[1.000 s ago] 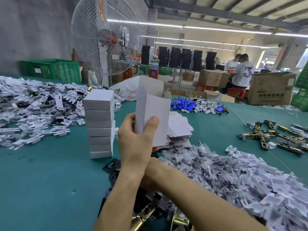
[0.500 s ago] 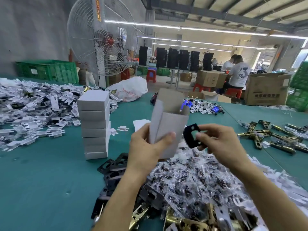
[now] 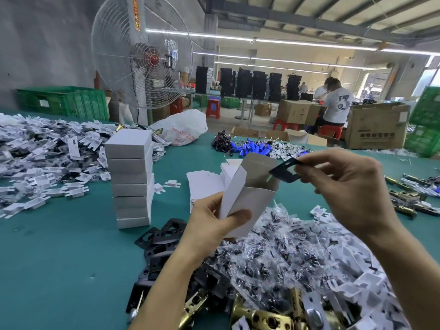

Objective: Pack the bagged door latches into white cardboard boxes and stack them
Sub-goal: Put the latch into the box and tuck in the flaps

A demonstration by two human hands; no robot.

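An open-topped white cardboard box (image 3: 247,198) is gripped by the left hand (image 3: 214,225), with the thumb laid across its front face and the fingers curled behind. It is held slightly tilted above the teal table top (image 3: 59,246), just below the picture's centre. At two o'clock from the box, a flat black metal plate with a cut-out (image 3: 284,171) is pinched between the thumb and fingertips of the right hand (image 3: 345,191). The plate's lower corner is seen over the box's open mouth, in front of the raised back flap; whether the two touch cannot be told. A tall stack of closed white cardboard boxes (image 3: 131,177) is stood on the table at nine o'clock from the held box, well apart from it. Flat white box blanks (image 3: 204,184) are piled at ten o'clock, just behind it. A heap of clear plastic bags of small dark parts (image 3: 273,253) is spread at five o'clock. Loose black plates (image 3: 164,236) are scattered at seven o'clock, and brass-coloured latch bodies (image 3: 259,315) are seen at six o'clock by the lower edge.
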